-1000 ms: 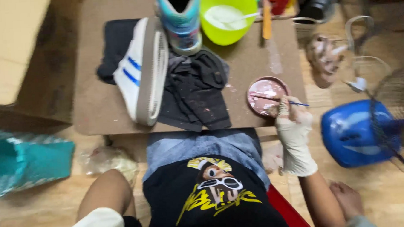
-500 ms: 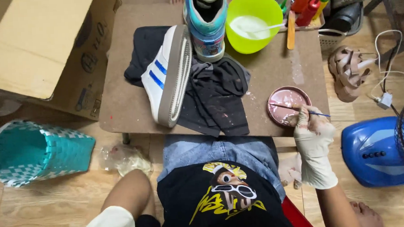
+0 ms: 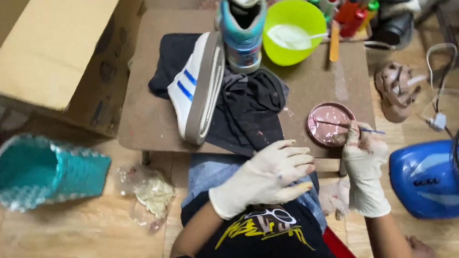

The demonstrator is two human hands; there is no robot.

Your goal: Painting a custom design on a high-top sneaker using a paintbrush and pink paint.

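Thin paintbrush (image 3: 344,126) tip in pink-smeared round dish (image 3: 330,123); table edge.

Cardboard box (image 3: 60,54): large, plain brown, open flap, far left beside the tabletop (image 3: 145,117).
Squeeze bottles (image 3: 356,7): red and orange, coloured caps, top right.
Labels, screens: none legible.

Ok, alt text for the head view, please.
A gloved right hand dips a thin paintbrush into a small pink dish on a low brown table. The gloved left hand hovers empty over the lap, near a white sneaker lying on a dark cloth.
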